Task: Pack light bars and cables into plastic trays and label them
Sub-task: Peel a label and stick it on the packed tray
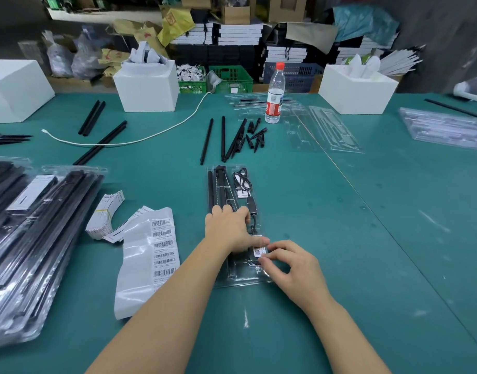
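We see a clear plastic tray (233,276) lying lengthwise on the green surface (340,265), straight ahead of the person. It holds black light bars (218,190) along its left side and a coiled black cable (242,180) with a small black adapter (252,205) on its right. The left hand (232,228) rests flat on the tray's middle, fingers stretched and pressing it down, with the thumb reaching towards a small barcode label (259,251) near the tray's near end. The right hand (288,263) has its fingers curled, and its fingertips (264,259) meet the right edge of that label; we cannot tell whether they pinch it or only press it down. The two hands sit close together over the tray.

To the left of the tray lies a glossy backing sheet (145,265) carrying a column of further barcode labels, and beside it a banded bundle of printed cards (105,214). Further left is a stack of filled trays (35,238). Beyond the tray, loose black bars (222,139) and short black pointed pieces (255,136) lie scattered, with a water bottle (275,95) with a red cap standing just beyond them on empty clear trays (326,128). A white cord (140,140) runs across the surface, and white foam boxes (147,85) stand along its far edge
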Available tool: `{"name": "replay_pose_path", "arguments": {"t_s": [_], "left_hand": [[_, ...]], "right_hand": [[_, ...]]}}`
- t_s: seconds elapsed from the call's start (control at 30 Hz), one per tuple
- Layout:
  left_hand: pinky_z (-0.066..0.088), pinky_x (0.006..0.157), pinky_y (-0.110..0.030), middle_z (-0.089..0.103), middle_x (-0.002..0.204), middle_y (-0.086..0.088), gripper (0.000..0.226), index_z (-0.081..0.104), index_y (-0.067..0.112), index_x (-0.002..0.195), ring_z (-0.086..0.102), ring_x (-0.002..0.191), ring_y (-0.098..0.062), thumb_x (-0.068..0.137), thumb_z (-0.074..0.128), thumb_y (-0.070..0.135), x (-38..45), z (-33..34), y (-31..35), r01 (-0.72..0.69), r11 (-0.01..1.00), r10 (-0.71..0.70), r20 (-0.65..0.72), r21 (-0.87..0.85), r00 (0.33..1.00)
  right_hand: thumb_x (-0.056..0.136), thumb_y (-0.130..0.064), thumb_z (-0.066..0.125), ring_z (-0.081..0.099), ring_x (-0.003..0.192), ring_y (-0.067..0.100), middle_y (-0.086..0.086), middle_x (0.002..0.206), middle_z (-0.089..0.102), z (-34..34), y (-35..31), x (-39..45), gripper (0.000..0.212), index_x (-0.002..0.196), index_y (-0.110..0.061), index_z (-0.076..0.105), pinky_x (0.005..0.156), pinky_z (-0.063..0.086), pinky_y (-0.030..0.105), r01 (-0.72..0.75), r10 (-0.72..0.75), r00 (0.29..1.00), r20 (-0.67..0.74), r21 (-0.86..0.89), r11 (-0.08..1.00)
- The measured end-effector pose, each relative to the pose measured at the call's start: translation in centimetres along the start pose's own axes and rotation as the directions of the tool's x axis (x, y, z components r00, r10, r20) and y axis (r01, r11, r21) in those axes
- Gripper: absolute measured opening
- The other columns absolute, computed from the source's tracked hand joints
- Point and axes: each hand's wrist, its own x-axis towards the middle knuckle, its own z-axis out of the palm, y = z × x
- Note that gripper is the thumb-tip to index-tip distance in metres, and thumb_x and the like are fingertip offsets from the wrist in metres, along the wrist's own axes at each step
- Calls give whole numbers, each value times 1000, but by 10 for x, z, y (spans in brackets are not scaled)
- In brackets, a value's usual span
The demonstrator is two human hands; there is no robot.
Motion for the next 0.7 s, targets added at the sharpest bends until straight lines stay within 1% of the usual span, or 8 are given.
{"name": "replay_pose_path", "arguments": {"t_s": [0.13,0.23,0.37,0.47,0.53,0.57,0.63,0.7], "left_hand": [[35,95,-41,54,122,-3,53,53,35,102,41,118,-27,76,56,81,3,-2,4,46,999,-47,-22,-29,999],[34,95,-42,53,123,-4,52,51,35,102,42,120,-28,76,57,80,5,-4,6,60,998,-59,15,-31,998],[34,97,-43,49,125,-4,69,48,33,115,40,119,-28,70,56,85,2,-1,1,0,1000,0,39,12,999],[31,97,-39,40,118,0,89,42,35,119,35,115,-25,54,60,93,-3,1,-7,-71,997,70,78,9,995],[29,98,-38,36,117,1,98,40,35,125,33,115,-24,49,63,93,-7,0,-9,-97,995,95,91,9,991],[29,98,-38,35,116,1,99,39,35,126,32,115,-23,49,65,91,-9,0,-10,-110,994,109,98,3,989],[29,99,-38,35,117,2,90,41,36,128,31,116,-22,58,67,85,-11,-2,-13,-134,990,137,98,-35,986],[31,102,-38,41,125,0,59,48,35,129,33,121,-24,81,68,61,-12,-5,-18,-131,979,138,37,-155,990]], "right_hand": [[88,-32,74,64,80,2,-20,96,67,1,1,0,8,83,-30,79,69,52,30,-2,2,1000,-5,-20,1000],[91,-29,71,63,75,2,-20,94,68,2,2,0,13,80,-26,78,66,52,30,-1,0,1000,-22,-27,1000],[93,-22,65,65,78,2,-18,87,72,2,5,2,17,79,-23,76,70,54,33,-17,18,999,-35,28,999],[93,-33,57,66,73,15,-6,77,72,2,8,3,26,79,-21,75,66,52,39,-76,79,996,-44,79,994],[92,-34,54,66,72,12,-10,78,73,1,8,3,28,80,-23,76,68,52,38,-97,102,993,-50,96,991],[92,-31,53,66,73,9,-15,79,72,0,8,3,25,82,-25,75,68,51,34,-95,100,994,-44,95,991],[94,-30,53,65,78,5,-20,83,70,-1,6,3,21,89,-31,74,70,51,26,-64,66,998,-22,86,994],[97,-28,57,65,85,2,-22,89,69,-1,6,2,19,92,-31,76,74,51,23,-21,20,1000,9,62,998]]}}
